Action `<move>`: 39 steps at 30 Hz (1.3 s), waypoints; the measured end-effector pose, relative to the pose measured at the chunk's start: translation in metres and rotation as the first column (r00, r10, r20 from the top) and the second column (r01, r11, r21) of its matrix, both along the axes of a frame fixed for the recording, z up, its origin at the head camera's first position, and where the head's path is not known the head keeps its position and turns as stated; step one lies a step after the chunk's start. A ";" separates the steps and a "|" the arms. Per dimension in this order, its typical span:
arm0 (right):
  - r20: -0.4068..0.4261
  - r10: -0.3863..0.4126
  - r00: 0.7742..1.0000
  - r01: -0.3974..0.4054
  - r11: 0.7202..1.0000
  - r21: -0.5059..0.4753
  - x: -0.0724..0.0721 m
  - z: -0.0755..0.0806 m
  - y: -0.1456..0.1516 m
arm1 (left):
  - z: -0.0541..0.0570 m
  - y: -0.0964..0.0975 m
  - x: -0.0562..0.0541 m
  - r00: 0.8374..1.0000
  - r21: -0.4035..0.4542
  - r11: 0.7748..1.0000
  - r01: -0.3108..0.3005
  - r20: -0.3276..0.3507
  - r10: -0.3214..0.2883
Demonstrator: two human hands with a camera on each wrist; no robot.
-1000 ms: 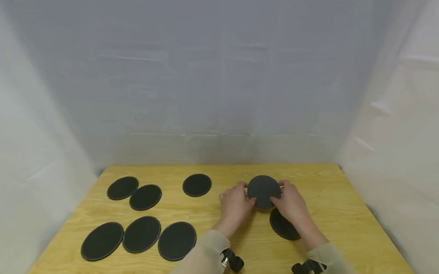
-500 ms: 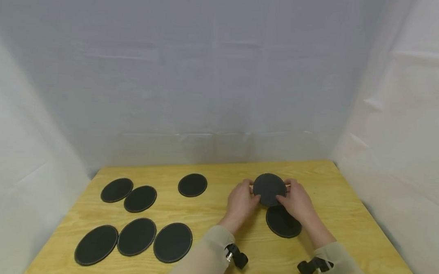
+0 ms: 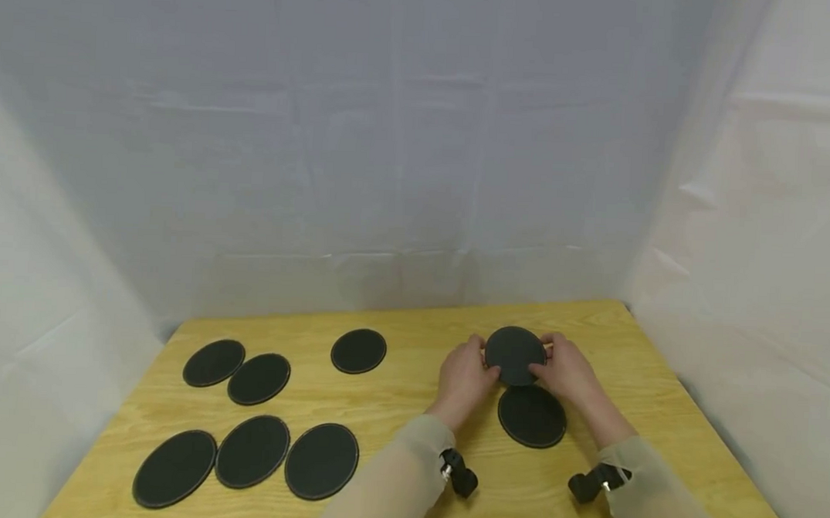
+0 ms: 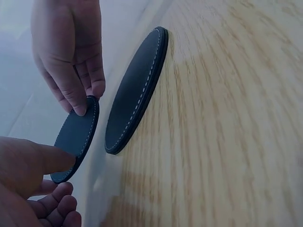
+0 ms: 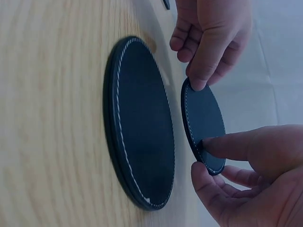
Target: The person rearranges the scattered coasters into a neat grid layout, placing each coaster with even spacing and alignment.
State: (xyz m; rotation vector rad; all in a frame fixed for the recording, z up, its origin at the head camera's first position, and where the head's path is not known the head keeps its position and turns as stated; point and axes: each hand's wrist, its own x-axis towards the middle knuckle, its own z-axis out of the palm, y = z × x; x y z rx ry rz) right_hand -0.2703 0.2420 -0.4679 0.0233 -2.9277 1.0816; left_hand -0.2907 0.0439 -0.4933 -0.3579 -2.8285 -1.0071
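Both hands hold one round black coaster [image 3: 514,356] with pale edge stitching, raised over the table's far right part. My left hand [image 3: 467,377] pinches its left edge, thumb on top and fingers beneath. At the opposite edge my right hand [image 3: 570,372] pinches it the same way. In front of it a second coaster [image 3: 532,416] lies on the wood; in the right wrist view this lying coaster [image 5: 139,123] looks thick-edged, perhaps more than one layer. The left wrist view shows the held coaster [image 4: 77,137] tilted between both thumbs.
On the left half of the wooden table [image 3: 415,413] lie several more black coasters: a front row with a near-left coaster [image 3: 174,469], a touching pair at the back with a far-left coaster [image 3: 214,362], and a single coaster [image 3: 358,351]. A pale sheet wall [image 3: 391,157] encloses the table.
Both hands have shifted a little right relative to the table with the held coaster, which is now behind the lying one. More of that lying coaster shows. The head view has turned slightly.
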 end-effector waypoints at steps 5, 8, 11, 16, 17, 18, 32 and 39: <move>0.014 0.012 1.000 -0.012 1.000 0.002 -0.007 -0.004 0.004 | -0.002 0.004 -0.003 1.000 -0.013 1.000 -0.010 0.018 0.010; 0.012 0.019 1.000 -0.019 1.000 0.015 -0.010 -0.005 0.007 | -0.001 0.005 -0.002 1.000 -0.015 1.000 -0.009 0.023 0.009; 0.011 0.023 1.000 -0.023 0.999 0.027 -0.011 -0.009 0.009 | -0.001 0.006 0.001 1.000 -0.029 1.000 -0.009 0.016 0.009; 0.021 0.027 0.999 -0.028 0.999 0.039 -0.011 -0.012 0.010 | -0.002 0.007 0.004 1.000 -0.071 0.997 -0.017 0.020 0.019; 0.022 0.026 0.999 -0.027 0.999 0.038 -0.011 -0.012 0.010 | -0.002 0.007 0.004 1.000 -0.081 0.997 -0.020 0.021 0.022; 0.023 0.025 0.999 -0.026 0.999 0.041 -0.011 -0.012 0.010 | -0.002 0.008 0.004 0.999 -0.088 0.996 -0.023 0.025 0.026; 0.027 0.012 1.000 -0.015 0.996 0.090 -0.009 -0.015 0.012 | -0.005 0.011 0.005 1.000 -0.197 0.980 -0.022 0.012 0.025; 0.024 0.018 1.000 -0.020 0.995 0.096 -0.009 -0.016 0.009 | -0.008 0.011 0.003 1.000 -0.256 0.966 -0.022 0.008 0.024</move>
